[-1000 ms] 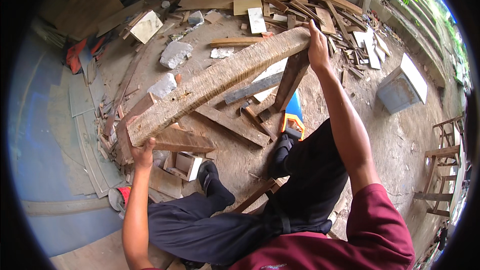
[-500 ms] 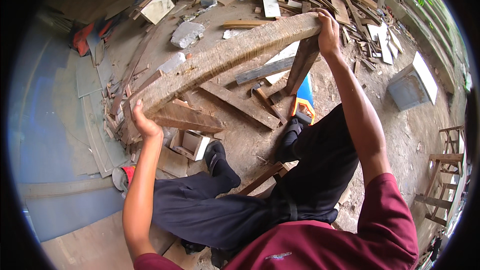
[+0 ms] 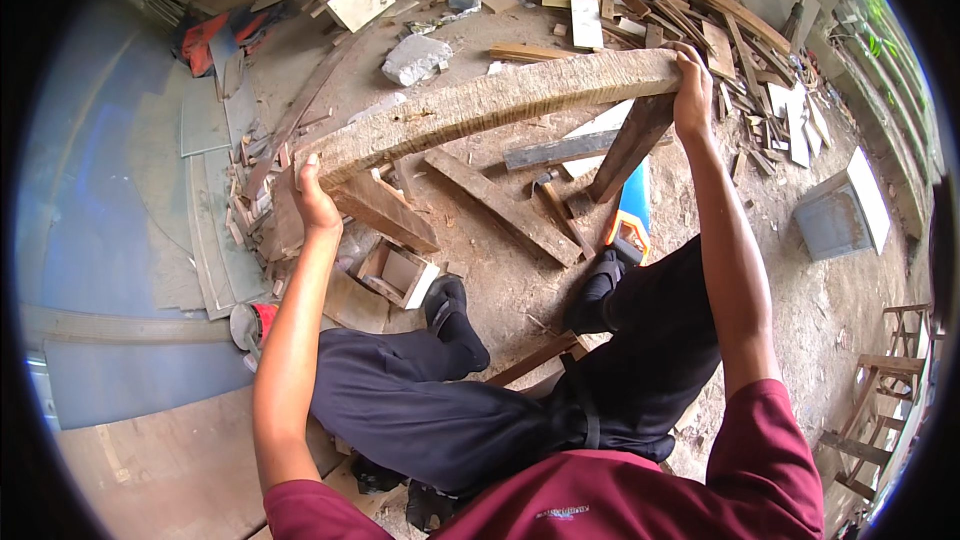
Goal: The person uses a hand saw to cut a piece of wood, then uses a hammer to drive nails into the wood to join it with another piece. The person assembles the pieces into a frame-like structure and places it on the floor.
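Between my hands is a rough wooden frame (image 3: 500, 105): a thick beam with a leg slanting down near each end. At its left end my left hand (image 3: 317, 202) grips the beam, thumb on top. The far right corner is held by my right hand (image 3: 692, 92), its fingers wrapped over the end. The right leg (image 3: 632, 148) reaches down near a handsaw with a blue blade and orange handle (image 3: 630, 230). The left leg (image 3: 390, 215) ends above a small open wooden box (image 3: 397, 274). A hammer (image 3: 560, 210) and a loose plank (image 3: 500, 205) lie beneath the frame.
Scrap wood (image 3: 740, 40) is heaped at the far right, with a pale bucket-like container (image 3: 845, 208) nearer. Concrete lumps (image 3: 416, 60) lie beyond the beam. Sheets (image 3: 120, 240) cover the left side. A red-and-silver power tool (image 3: 252, 326) sits by my left forearm. Wooden stands (image 3: 880, 390) are at right.
The scene has shifted right and, at the far side, downward in the view. Both hands keep their grip on the frame, which stays raised at nearly the same tilt.
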Demonstrator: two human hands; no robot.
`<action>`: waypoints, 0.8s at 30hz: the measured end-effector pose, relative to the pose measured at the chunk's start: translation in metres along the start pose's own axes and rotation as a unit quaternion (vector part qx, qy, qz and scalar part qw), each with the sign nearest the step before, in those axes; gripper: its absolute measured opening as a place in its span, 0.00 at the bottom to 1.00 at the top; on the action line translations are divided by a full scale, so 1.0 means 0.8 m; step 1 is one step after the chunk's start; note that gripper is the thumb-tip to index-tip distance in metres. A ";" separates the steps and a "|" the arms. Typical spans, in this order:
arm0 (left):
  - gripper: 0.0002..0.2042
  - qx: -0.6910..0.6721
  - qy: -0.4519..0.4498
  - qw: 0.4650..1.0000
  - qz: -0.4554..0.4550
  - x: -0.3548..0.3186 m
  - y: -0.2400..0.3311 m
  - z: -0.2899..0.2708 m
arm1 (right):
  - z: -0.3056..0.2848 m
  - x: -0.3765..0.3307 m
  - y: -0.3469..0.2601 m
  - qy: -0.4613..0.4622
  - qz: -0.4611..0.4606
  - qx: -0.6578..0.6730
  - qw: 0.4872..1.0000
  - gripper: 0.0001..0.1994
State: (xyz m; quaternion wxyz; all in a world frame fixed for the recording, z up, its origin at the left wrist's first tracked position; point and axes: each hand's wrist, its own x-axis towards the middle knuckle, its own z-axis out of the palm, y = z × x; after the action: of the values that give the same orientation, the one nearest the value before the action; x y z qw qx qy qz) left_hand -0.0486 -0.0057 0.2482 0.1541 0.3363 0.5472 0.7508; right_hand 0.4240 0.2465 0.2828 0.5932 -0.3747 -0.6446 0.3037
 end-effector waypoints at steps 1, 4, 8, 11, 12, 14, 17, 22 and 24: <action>0.17 -0.055 -0.019 0.997 -0.047 -0.002 0.004 -0.004 | 0.003 0.000 -0.003 0.003 0.032 -0.002 0.999 0.20; 0.17 -0.047 -0.074 0.996 0.006 -0.019 0.040 0.020 | 0.000 -0.002 -0.004 -0.007 0.016 -0.012 1.000 0.20; 0.23 -0.039 -0.103 0.993 0.046 -0.015 0.053 0.002 | 0.003 0.005 0.020 0.028 -0.061 -0.040 0.997 0.19; 0.32 0.074 -0.192 0.974 0.090 -0.026 0.072 0.004 | -0.009 0.006 0.030 0.024 -0.035 -0.025 0.999 0.20; 0.37 0.121 -0.205 0.967 0.086 -0.035 0.087 0.009 | -0.009 0.006 0.029 0.025 -0.019 0.000 1.000 0.20; 0.42 0.149 -0.210 0.963 0.076 -0.037 0.090 0.006 | 0.002 0.000 0.017 0.045 0.024 0.014 0.999 0.21; 0.44 0.179 -0.196 0.961 0.080 -0.032 0.083 0.009 | -0.006 0.008 0.031 0.040 -0.013 0.020 0.999 0.21; 0.40 0.221 -0.158 0.960 0.074 -0.036 0.071 0.013 | -0.009 0.013 0.025 0.028 0.009 0.029 0.999 0.21; 0.40 0.215 -0.158 0.961 0.072 -0.036 0.067 0.015 | -0.013 0.015 0.030 0.015 -0.001 0.034 0.999 0.22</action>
State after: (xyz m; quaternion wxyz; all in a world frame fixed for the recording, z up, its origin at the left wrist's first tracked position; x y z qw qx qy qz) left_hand -0.0125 -0.0333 0.2899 0.1086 0.5145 0.6388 0.5616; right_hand 0.4371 0.2689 0.2708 0.6152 -0.3585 -0.6254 0.3191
